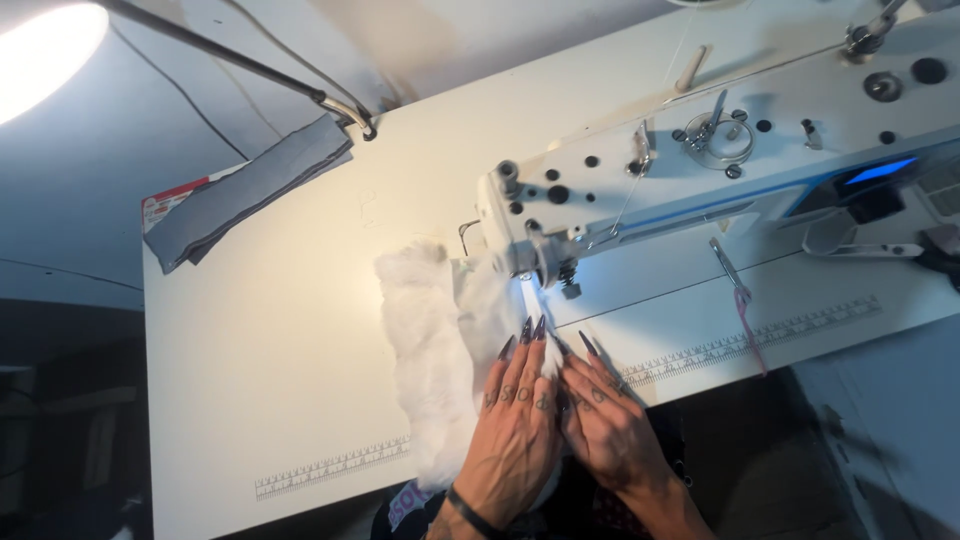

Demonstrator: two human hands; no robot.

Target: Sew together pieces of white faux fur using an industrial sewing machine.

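Observation:
A white fluffy piece of fabric (pixel 430 350) lies on the white sewing table (pixel 270 340), running under the presser foot (pixel 568 288) of a white industrial sewing machine (pixel 700 170). My left hand (pixel 515 420) lies flat on the fabric just in front of the needle, its long dark nails pointing at the foot. My right hand (pixel 605 420) rests flat right beside it, pressing the fabric's right edge to the table. Both hands have their fingers stretched out and close together.
A folded stack of grey fabric (pixel 245 190) lies at the table's far left. A lamp arm (pixel 260 70) crosses the top left. Scissors with a pink tie (pixel 735 285) rest right of the needle. Ruler strips (pixel 760 335) run along the front edge.

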